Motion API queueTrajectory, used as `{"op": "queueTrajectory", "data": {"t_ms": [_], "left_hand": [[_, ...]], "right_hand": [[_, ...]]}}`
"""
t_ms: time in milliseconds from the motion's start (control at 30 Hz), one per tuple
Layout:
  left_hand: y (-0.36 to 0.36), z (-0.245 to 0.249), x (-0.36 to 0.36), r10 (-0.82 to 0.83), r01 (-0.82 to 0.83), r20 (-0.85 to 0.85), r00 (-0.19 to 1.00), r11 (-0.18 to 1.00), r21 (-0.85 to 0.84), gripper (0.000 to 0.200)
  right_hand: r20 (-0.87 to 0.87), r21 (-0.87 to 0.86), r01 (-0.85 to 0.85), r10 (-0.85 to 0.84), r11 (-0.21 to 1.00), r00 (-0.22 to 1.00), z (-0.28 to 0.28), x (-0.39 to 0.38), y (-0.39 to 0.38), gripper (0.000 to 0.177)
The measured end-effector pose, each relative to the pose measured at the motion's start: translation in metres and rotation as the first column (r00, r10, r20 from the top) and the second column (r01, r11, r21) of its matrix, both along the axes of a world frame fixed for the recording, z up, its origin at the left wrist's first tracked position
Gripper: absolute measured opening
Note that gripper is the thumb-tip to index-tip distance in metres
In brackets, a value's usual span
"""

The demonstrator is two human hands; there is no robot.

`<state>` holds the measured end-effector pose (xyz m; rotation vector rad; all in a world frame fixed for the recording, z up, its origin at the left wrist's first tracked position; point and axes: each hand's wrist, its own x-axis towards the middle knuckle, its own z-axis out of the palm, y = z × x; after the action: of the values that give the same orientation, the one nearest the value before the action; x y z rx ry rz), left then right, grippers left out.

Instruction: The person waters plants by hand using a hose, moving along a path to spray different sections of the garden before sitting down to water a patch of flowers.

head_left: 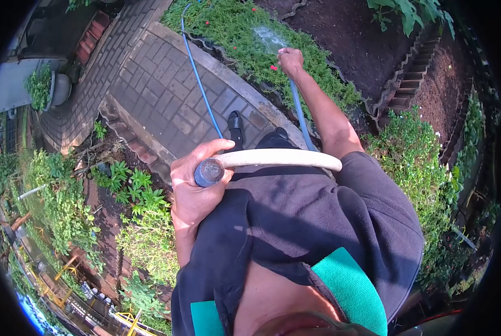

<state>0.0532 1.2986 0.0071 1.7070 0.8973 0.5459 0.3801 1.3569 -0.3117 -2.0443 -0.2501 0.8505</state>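
My left hand [191, 190] is shut on the end of a pale white hose [278, 158], close to my chest. The hose's grey-blue end fitting [208, 172] faces the camera. That hose curves to the right across my dark shirt. My right hand [290, 58] is stretched forward and grips a thin blue hose [298, 109]. Water sprays [270, 39] from it onto low green plants with small red flowers [245, 33]. My shoes [235, 124] stand on the brick path.
A brick-paved path [161, 84] runs from the upper left. More blue hose [200, 84] lies along it. Bare soil beds [346, 39] with scalloped edging [407, 78] are ahead on the right. Leafy shrubs [413, 162] and plants [133, 190] flank me.
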Motion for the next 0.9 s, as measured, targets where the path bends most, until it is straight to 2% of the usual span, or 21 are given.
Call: {"op": "queueTrajectory", "data": {"t_ms": [200, 233, 367, 467, 567, 667, 767, 900], "left_hand": [[-0.004, 0.008, 0.011, -0.023, 0.021, -0.087, 0.996, 0.999, -0.027, 0.034], [-0.005, 0.009, 0.013, -0.028, 0.026, -0.099, 0.995, 0.999, -0.021, 0.034], [-0.008, 0.009, 0.017, -0.038, 0.032, -0.087, 0.995, 0.997, -0.075, 0.036], [-0.01, 0.012, 0.022, -0.058, 0.045, -0.123, 0.991, 0.994, -0.1, 0.038], [-0.011, 0.011, 0.028, -0.098, 0.099, -0.177, 0.979, 0.995, -0.002, 0.039], [-0.013, 0.011, 0.033, -0.127, 0.129, -0.182, 0.975, 0.992, 0.0, 0.04], [-0.015, 0.009, 0.039, -0.18, 0.197, -0.172, 0.969, 0.977, 0.086, 0.039], [-0.017, 0.004, 0.045, -0.243, 0.264, -0.149, 0.959, 0.954, 0.141, 0.037]], "right_hand": [[-0.002, -0.03, -0.089, 0.089, 0.996, 0.996, -0.026, -0.015, -0.024, 0.016], [-0.051, -0.049, -0.082, 0.079, 0.995, 0.996, -0.029, -0.02, -0.027, 0.016], [0.049, -0.086, -0.139, 0.143, 0.987, 0.988, -0.056, -0.03, -0.039, 0.019], [-0.017, -0.078, -0.132, 0.131, 0.988, 0.991, -0.058, -0.029, -0.047, 0.019], [-0.025, -0.067, -0.133, 0.131, 0.989, 0.991, -0.054, -0.022, -0.059, 0.015], [-0.037, -0.013, -0.035, 0.034, 0.999, 0.999, -0.067, -0.008, -0.07, 0.014], [0.008, -0.003, 0.031, -0.031, 1.0, 0.999, -0.071, 0.012, -0.084, 0.013], [-0.19, 0.02, 0.227, -0.219, 0.974, 0.957, -0.044, 0.028, -0.108, 0.014]]}}
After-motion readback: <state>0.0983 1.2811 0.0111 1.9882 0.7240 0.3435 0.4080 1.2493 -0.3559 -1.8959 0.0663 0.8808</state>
